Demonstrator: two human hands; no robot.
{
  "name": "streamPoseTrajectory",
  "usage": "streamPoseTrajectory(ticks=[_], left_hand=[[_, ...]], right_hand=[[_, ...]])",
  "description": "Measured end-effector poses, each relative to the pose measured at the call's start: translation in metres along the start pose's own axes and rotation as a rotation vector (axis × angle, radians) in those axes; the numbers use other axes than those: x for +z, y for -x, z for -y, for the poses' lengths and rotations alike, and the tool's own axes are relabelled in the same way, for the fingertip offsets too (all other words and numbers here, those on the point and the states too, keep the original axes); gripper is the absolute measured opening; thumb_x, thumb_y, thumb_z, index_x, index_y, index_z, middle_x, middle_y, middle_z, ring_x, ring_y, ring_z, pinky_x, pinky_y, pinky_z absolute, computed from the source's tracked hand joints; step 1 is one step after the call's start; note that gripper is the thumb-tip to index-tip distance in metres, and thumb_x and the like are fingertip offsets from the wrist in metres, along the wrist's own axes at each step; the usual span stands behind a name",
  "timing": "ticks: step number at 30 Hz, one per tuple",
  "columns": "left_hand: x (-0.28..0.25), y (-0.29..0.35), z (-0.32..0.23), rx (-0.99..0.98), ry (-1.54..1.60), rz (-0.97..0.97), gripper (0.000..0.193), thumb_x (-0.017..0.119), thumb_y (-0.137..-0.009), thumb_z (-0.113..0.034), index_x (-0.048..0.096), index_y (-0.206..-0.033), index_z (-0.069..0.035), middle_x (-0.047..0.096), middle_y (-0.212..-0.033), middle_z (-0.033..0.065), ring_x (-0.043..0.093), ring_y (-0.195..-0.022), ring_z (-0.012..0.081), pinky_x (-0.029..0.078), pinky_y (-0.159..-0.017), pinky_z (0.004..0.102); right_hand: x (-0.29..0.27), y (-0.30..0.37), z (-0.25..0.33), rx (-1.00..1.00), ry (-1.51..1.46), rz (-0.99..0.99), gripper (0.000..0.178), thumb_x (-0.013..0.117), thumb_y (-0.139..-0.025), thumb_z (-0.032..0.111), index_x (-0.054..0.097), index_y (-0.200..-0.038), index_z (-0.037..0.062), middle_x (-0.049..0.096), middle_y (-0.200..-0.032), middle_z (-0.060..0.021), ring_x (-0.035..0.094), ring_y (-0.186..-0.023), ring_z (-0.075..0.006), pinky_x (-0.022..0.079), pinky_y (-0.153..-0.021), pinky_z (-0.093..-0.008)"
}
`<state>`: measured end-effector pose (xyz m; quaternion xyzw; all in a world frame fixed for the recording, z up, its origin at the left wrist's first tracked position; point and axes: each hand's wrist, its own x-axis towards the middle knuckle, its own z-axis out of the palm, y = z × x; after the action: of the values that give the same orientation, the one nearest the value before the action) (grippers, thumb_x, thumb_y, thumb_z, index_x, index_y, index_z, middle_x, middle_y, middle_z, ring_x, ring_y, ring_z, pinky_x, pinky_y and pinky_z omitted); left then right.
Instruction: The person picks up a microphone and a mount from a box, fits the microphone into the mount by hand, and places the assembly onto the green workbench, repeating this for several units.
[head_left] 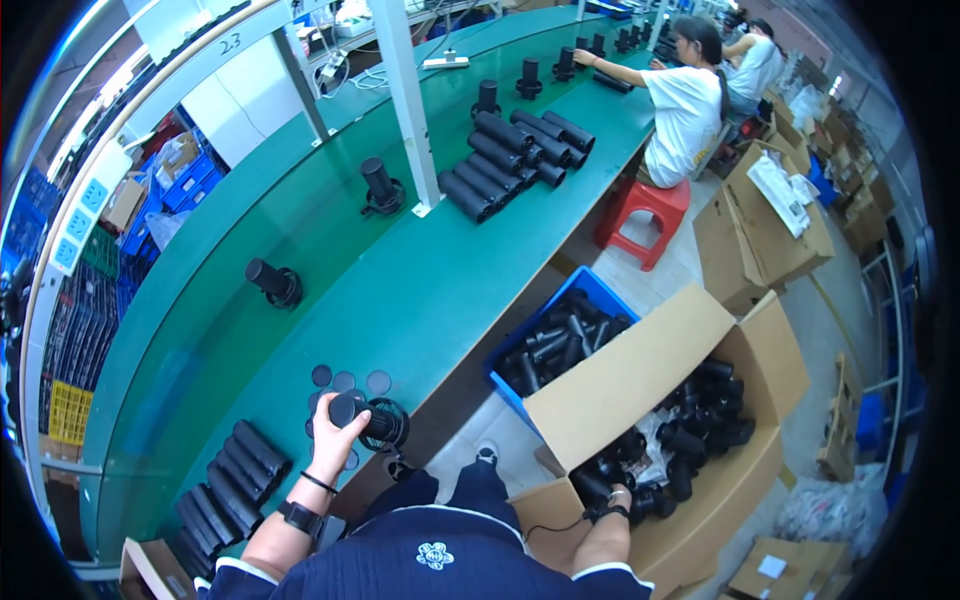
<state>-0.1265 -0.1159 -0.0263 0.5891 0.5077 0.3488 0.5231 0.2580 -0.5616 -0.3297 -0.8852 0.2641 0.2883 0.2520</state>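
Observation:
My left hand (pixel 336 432) is closed round a black cylinder with a round, ribbed cage-like base (pixel 386 425), held at the green bench's near edge. Several flat dark discs (pixel 344 382) lie on the bench just beyond that hand. To its left, a pile of black tubes (pixel 240 468) rests on the bench. My right hand (pixel 620 498) reaches down into an open cardboard box (pixel 640 370). Loose black plastic parts (pixel 690 440) fill the box around it. Its fingers are mostly hidden among them, so I cannot tell whether they grip one.
A blue crate (pixel 508 392) of black parts stands between bench and box. More black tubes (pixel 505 160) are stacked by a white post (pixel 403 100). Upright cylinders on bases (pixel 378 188) line the green belt. A co-worker (pixel 680 110) sits on a red stool (pixel 650 215) farther along.

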Motion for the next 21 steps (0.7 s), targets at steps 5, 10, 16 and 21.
streamPoseTrajectory(ticks=[5,10,16,21], left_hand=[[-0.005,0.001,-0.002,0.021,-0.029,-0.005,0.040,0.075,-0.073,-0.007,0.049,-0.103,-0.004,0.062,-0.098,0.0080,0.059,-0.091,0.0154,0.048,-0.083,0.0298],[-0.008,-0.010,0.000,0.014,0.051,-0.063,0.039,0.078,-0.070,-0.011,0.052,-0.099,-0.004,0.063,-0.093,0.0058,0.059,-0.086,0.0132,0.048,-0.079,0.0276],[-0.046,-0.016,0.000,0.060,0.015,-0.181,0.037,0.076,-0.071,-0.010,0.052,-0.099,-0.003,0.062,-0.089,0.0051,0.059,-0.083,0.0123,0.048,-0.075,0.0269],[-0.084,-0.035,-0.004,0.117,0.048,-0.258,0.040,0.077,-0.071,-0.012,0.052,-0.100,-0.002,0.063,-0.092,0.0072,0.060,-0.083,0.0137,0.049,-0.075,0.0279]], right_hand=[[0.000,-0.006,-0.008,0.154,-0.161,0.010,0.040,0.059,-0.077,0.024,0.062,-0.106,-0.0034,0.062,-0.111,-0.0200,0.059,-0.101,-0.0318,0.046,-0.087,-0.0368],[-0.001,-0.046,-0.037,0.101,-0.157,-0.137,0.035,0.062,-0.072,0.023,0.060,-0.087,-0.0081,0.060,-0.079,-0.0158,0.059,-0.070,-0.0306,0.048,-0.064,-0.0374],[-0.032,0.026,0.020,-0.106,0.159,-0.118,0.048,0.063,-0.070,0.029,0.064,-0.101,-0.0086,0.062,-0.108,-0.0267,0.060,-0.102,-0.0388,0.048,-0.088,-0.0412],[-0.148,0.082,0.047,-0.354,0.087,-0.313,0.031,0.065,-0.068,0.020,0.062,-0.082,-0.0073,0.063,-0.073,-0.0178,0.059,-0.061,-0.0285,0.049,-0.062,-0.0419]])
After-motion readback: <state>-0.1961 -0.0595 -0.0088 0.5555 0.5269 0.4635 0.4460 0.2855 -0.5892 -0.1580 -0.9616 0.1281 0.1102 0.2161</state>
